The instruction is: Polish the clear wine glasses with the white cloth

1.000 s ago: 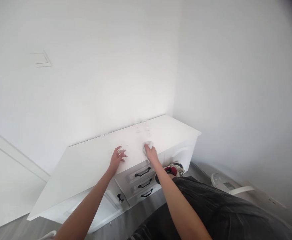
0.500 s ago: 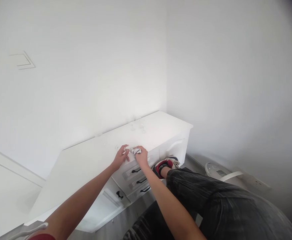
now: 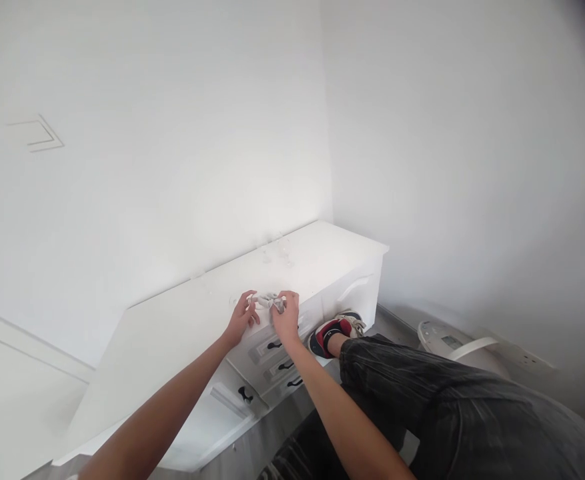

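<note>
White cloth (image 3: 271, 302), bunched, above the front edge of a white cabinet (image 3: 172, 340). The right hand (image 3: 286, 319) has its grip closed on the cloth; the left hand (image 3: 243, 321) curls its grip round a clear object (image 3: 253, 303), apparently glass, whose faint outline leaves its shape uncertain. Compared with one second earlier, the hands have drawn together from a clear separation, so that the cloth now appears to bear on the object; the work seems to have become two-handed. Farther back, near the wall, stand clear items (image 3: 284, 248), hardly distinguishable.
</note>
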Motion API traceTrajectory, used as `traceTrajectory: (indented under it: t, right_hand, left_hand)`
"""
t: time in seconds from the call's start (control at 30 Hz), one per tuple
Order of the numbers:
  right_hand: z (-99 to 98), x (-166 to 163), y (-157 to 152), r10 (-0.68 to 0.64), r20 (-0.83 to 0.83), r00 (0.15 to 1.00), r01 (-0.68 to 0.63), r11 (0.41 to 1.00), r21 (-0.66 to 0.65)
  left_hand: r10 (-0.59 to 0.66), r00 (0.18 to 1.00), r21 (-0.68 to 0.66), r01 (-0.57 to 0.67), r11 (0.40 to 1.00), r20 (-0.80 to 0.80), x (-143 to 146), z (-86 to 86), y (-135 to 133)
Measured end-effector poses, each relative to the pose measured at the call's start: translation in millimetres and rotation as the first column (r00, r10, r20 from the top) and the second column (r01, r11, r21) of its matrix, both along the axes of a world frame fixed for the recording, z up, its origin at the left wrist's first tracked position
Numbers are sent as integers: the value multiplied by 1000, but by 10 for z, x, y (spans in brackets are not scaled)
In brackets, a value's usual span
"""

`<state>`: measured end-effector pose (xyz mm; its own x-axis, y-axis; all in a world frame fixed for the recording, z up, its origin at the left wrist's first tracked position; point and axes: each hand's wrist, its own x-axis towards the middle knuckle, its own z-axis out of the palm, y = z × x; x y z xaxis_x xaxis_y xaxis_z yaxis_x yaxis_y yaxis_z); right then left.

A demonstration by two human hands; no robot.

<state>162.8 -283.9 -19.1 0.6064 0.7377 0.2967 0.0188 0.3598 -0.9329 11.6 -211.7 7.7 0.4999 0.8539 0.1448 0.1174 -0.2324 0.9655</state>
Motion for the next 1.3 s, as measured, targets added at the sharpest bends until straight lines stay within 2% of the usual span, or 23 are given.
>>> traceTrajectory:
  t: [0.1, 0.23, 0.33, 0.4, 0.47, 0.53, 0.6, 0.63, 0.7, 0.73, 0.8, 0.87, 0.93, 1.0, 1.07, 1.13, 1.2, 1.23, 1.27, 1.3]
  right_hand:
    - [-52, 1, -29, 1, 54, 999, -1, 1000, -14]
    - [-46, -91, -60, 158, 193, 968, -168, 985, 36]
    - [-85, -201, -96, 259, 342, 903, -283, 959, 20]
    - [-125, -277, -129, 264, 382, 885, -283, 959, -8]
    - [-140, -346, -164, 223, 361, 905, -235, 972, -12]
    - [-99, -399, -194, 219, 272, 937, -230, 973, 9]
    - [3, -422, -210, 312, 56, 948, -314, 949, 26]
    - [70, -420, -214, 384, -107, 917, -381, 923, 47]
    - [212, -395, -217, 506, -388, 771, -504, 856, 114]
    - [280, -379, -220, 548, -468, 694, -549, 822, 149]
    - [390, -356, -236, 600, -527, 601, -601, 775, 197]
    - [463, -371, -264, 634, -530, 563, -635, 742, 213]
    - [502, -422, -304, 638, -477, 605, -638, 747, 189]
    - [520, -483, -354, 587, -326, 741, -580, 804, 131]
    - [534, -524, -406, 455, -116, 883, -443, 889, 115]
    - [561, -538, -450, 307, 20, 951, -306, 939, 156]
    - [617, -541, -476, 279, -17, 960, -271, 945, 184]
    - [657, -546, -483, 325, -119, 938, -299, 934, 196]
    - [702, -554, -489, 403, -261, 877, -352, 909, 222]
    - [751, -565, -494, 487, -418, 767, -406, 873, 271]
  left_hand:
    - [4, 1000, -18, -4, 1000, 21, 12, -17, 9]
    - [69, 993, -59, -63, 996, 92, -21, -30, 26]
    - [126, 979, -81, -114, 990, 158, -40, -9, 4]
    - [110, 978, -82, -97, 992, 176, -25, 11, -45]
    - [71, 981, -68, -59, 996, 181, 7, 25, -117]
    - [49, 980, -52, -39, 998, 193, 30, 38, -190]
    - [40, 977, -46, -31, 998, 207, 18, 66, -233]
    - [32, 976, -38, -24, 999, 215, -5, 92, -236]
    - [-18, 972, -10, 21, 1000, 236, -81, 175, -205]
    - [-55, 966, 3, 56, 998, 251, -125, 230, -177]
    - [-117, 954, 19, 116, 993, 275, -202, 358, -128]
    - [-99, 955, 14, 99, 995, 280, -232, 496, -127]
    - [-27, 961, -23, 35, 999, 276, -199, 626, -201]
    - [8, 955, -93, 21, 995, 296, -113, 742, -337]
    - [2, 948, -121, 39, 992, 319, -10, 838, -490]
    - [16, 955, -92, 12, 996, 295, 71, 912, -607]
    - [33, 973, -80, -15, 997, 229, 103, 967, -658]
    - [29, 979, -83, -13, 997, 203, 99, 989, -660]
    - [17, 980, -77, -2, 997, 197, 86, 1009, -648]
    - [-9, 978, -60, 21, 998, 207, 66, 1026, -628]
